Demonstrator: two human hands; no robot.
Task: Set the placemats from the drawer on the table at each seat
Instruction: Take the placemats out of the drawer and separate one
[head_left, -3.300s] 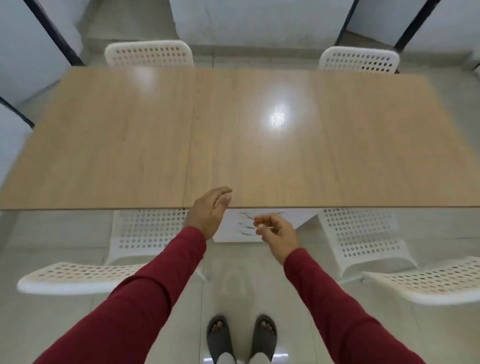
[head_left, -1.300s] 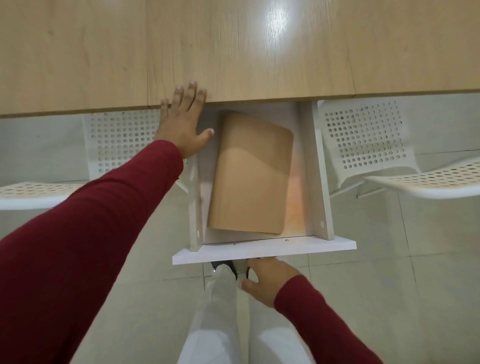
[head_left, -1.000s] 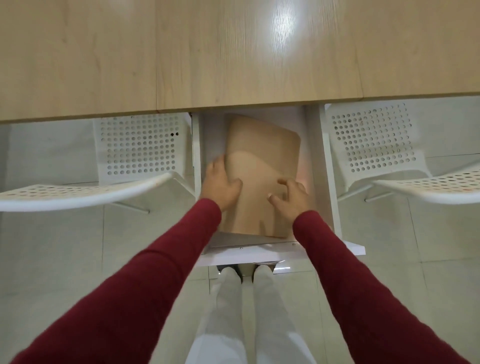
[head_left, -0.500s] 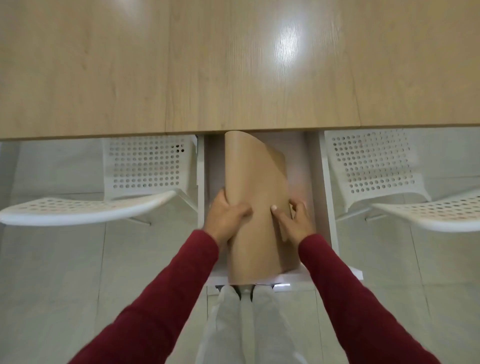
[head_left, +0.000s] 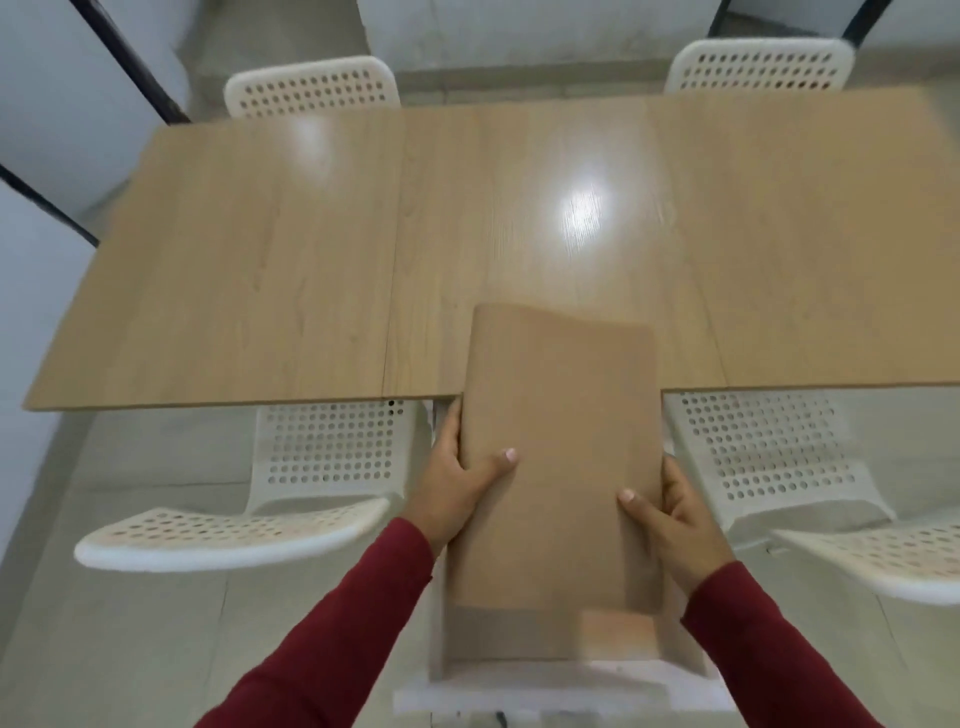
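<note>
Above the open drawer (head_left: 566, 675), my left hand (head_left: 457, 483) and right hand (head_left: 675, 525) clasp the placemats (head_left: 558, 457) by their long edges, far end over the counter (head_left: 311, 260). They look light, bendy and smooth, so edge grips suit. White chairs (head_left: 322, 447) ring the counter.

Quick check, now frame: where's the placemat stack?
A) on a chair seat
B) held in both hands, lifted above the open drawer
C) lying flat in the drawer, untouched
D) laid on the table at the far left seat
B: the left hand and right hand grip the long edges of the placemat stack, raised over the open drawer, its far end overlapping the table edge.
</note>
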